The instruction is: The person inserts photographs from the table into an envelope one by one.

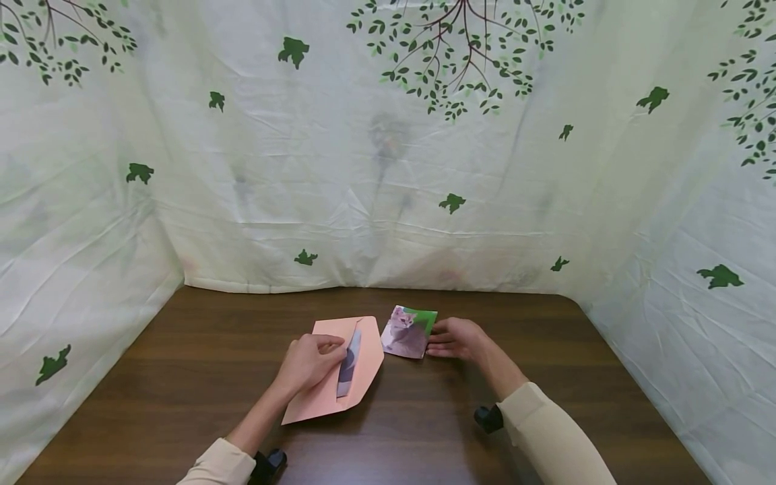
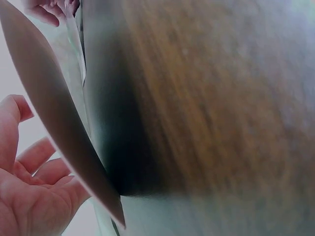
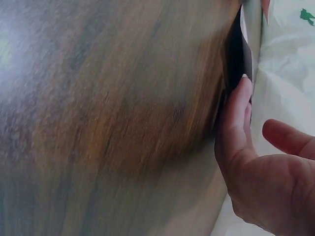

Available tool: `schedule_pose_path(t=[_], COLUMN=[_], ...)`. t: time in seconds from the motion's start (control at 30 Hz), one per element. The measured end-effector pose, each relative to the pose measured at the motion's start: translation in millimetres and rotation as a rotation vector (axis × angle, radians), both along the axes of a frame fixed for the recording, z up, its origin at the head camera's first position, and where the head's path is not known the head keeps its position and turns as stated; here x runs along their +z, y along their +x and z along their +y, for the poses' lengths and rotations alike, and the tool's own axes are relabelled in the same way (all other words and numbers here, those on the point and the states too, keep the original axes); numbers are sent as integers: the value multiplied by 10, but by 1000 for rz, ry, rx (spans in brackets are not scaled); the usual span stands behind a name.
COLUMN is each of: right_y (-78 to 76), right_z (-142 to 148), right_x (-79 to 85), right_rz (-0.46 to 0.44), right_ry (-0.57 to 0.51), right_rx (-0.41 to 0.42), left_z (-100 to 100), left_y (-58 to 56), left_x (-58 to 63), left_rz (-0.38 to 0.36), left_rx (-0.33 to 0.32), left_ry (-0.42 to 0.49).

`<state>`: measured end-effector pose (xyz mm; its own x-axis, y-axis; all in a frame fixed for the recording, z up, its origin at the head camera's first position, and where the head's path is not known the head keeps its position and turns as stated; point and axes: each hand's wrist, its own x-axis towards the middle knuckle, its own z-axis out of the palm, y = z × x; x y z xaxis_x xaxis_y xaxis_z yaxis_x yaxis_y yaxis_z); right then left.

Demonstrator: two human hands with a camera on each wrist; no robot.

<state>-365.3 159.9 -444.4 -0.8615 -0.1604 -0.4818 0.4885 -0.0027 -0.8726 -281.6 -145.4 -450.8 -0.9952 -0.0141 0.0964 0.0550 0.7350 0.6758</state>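
A pink envelope (image 1: 306,403) is tilted up off the table under my left hand (image 1: 310,364). My left fingers pinch it by its opening, where a grey-blue printed card (image 1: 349,367) shows through the slit. In the left wrist view the envelope (image 2: 54,93) appears edge-on, its lower face toward the table. Right of it lies a small picture card (image 1: 407,335) with a kitten and a green corner. My right hand (image 1: 459,339) touches this card's right edge with straight fingers. The right wrist view shows the thumb (image 3: 285,137) apart from the card.
Both hands work over a dark brown wooden table (image 1: 200,377). A white cloth (image 1: 254,168) printed with green leaves and branches hangs behind it and along both sides. Dark wrist cameras (image 1: 488,418) sit below the cream sleeves (image 1: 548,431).
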Motion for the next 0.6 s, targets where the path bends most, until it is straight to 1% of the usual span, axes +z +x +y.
schedule_pose_path(t=[0.13,0.27,0.33,0.6], right_y=[-13,-23,-25,-21], right_z=[-43,-81,-98,-152], right_x=[-17,-35,-36,-40], right_rz=[11,36,43,78], right_ry=[13,20,21,38], right_rx=[13,2,-21,-70], left_z=[3,6,7,8], left_y=[-5,-10,-9,-3], left_x=[-4,-1,2,0], left_rz=[-1,4,4,-10], left_rx=[4,6,5,11], left_ry=[-1,-1,1,11])
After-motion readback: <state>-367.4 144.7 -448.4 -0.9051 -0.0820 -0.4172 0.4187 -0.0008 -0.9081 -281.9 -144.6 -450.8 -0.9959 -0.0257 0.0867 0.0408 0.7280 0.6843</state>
